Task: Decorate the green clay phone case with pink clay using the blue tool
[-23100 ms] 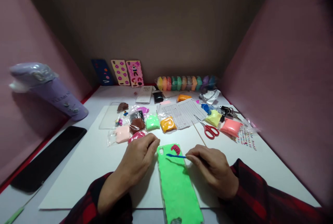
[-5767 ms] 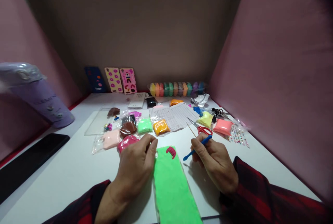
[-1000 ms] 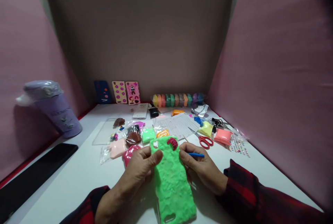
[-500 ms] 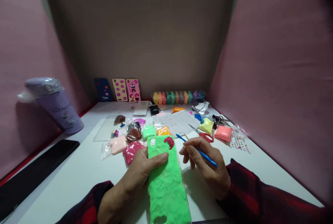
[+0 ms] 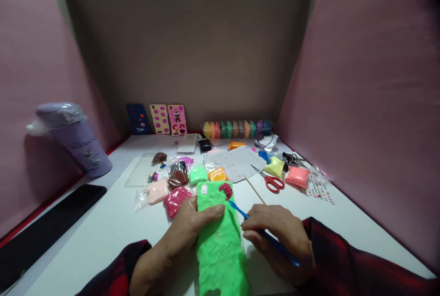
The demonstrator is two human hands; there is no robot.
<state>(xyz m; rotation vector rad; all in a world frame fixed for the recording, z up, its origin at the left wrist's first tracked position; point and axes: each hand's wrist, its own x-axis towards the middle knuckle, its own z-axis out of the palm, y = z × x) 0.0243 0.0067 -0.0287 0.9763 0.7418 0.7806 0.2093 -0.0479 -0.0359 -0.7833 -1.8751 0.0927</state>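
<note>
A phone case covered in bright green clay (image 5: pixel 220 241) lies lengthwise on the white table (image 5: pixel 103 222) in front of me. A small dark-pink clay shape (image 5: pixel 226 190) sits near its far end. My left hand (image 5: pixel 192 225) grips the case's left edge, thumb lying across the green surface. My right hand (image 5: pixel 275 236) is closed round a thin blue modelling tool (image 5: pixel 261 234); its tip rests at the case's right edge, just below the pink shape.
Bags of coloured clay (image 5: pixel 187 178) lie just beyond the case. Red scissors (image 5: pixel 271 180), a wooden stick (image 5: pixel 254 189), a printed sheet (image 5: pixel 237 163) and sticker gems (image 5: pixel 318 188) lie to the right. A purple tumbler (image 5: pixel 74 140) and black phone (image 5: pixel 44 229) are at left.
The case, lifted and tilted a second ago, now lies flat. My right hand has turned the blue tool and brought its tip down to the case's right edge.
</note>
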